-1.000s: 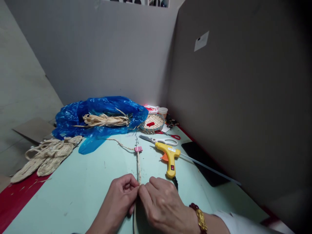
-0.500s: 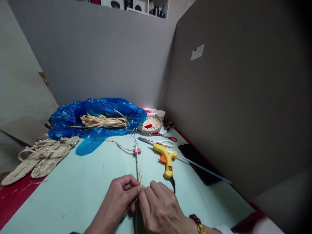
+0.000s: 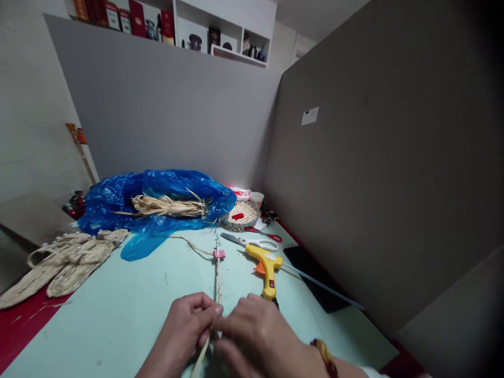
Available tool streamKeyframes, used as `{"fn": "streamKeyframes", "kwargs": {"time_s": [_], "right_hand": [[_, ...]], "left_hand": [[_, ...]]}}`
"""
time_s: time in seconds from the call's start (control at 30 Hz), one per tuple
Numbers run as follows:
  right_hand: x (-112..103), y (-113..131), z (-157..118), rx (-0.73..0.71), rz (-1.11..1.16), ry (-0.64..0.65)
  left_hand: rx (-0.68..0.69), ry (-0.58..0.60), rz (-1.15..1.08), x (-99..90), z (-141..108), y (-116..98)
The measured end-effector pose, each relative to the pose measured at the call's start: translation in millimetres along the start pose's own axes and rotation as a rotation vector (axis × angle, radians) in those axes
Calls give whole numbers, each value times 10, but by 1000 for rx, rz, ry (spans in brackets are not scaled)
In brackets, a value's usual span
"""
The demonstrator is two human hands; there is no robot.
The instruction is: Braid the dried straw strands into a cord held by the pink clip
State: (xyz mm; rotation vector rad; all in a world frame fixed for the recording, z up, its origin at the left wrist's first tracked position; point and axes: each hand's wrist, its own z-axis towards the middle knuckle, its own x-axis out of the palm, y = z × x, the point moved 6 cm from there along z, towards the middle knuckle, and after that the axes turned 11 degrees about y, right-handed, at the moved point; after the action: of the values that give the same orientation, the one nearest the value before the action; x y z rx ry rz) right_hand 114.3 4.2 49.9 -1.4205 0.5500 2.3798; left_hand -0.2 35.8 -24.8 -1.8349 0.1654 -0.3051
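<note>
A thin braided straw cord (image 3: 219, 281) runs toward me from a pink binder clip (image 3: 219, 254) on the table. My left hand (image 3: 189, 325) pinches its near end between thumb and fingers. Below that pinch, a loose pale straw strand (image 3: 200, 359) hangs toward the bottom edge. My right hand (image 3: 260, 333), with a beaded bracelet at the wrist, is close beside the left at the cord's end. Its fingers are smeared by motion, so its grip cannot be made out.
A yellow glue gun (image 3: 269, 270) lies right of the cord, with white-handled scissors (image 3: 262, 244) behind it. A blue plastic bag (image 3: 177, 181) holds a straw bundle (image 3: 169, 206). Woven sandals (image 3: 79, 260) lie at left, a round basket (image 3: 250, 214) at back. Grey partitions enclose the table.
The view has tilted upward, showing more of the shelf. My right hand's fingers have shifted and opened somewhat from their curled hold; a loose strand now shows under my left hand, which still pinches the cord.
</note>
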Motion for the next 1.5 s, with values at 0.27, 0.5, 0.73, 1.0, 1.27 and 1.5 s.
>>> {"fn": "streamKeyframes", "kwargs": {"time_s": [0.27, 0.5, 0.73, 1.0, 1.27, 1.5], "right_hand": [[105, -1318, 724, 656, 291, 316], [540, -1577, 872, 776, 457, 492], [676, -1694, 882, 796, 703, 575], [698, -1786, 898, 797, 845, 578], [663, -1759, 918, 745, 847, 614], [647, -1702, 1057, 767, 821, 640]], "left_hand": [[-13, -51, 112, -83, -30, -43], [-2, -38, 276, -131, 33, -38], [-38, -51, 302, -314, 19, -18], [-83, -49, 577, -516, 21, -229], [-74, -194, 975, -851, 22, -562], [-134, -239, 1170, -1112, 218, -794]]}}
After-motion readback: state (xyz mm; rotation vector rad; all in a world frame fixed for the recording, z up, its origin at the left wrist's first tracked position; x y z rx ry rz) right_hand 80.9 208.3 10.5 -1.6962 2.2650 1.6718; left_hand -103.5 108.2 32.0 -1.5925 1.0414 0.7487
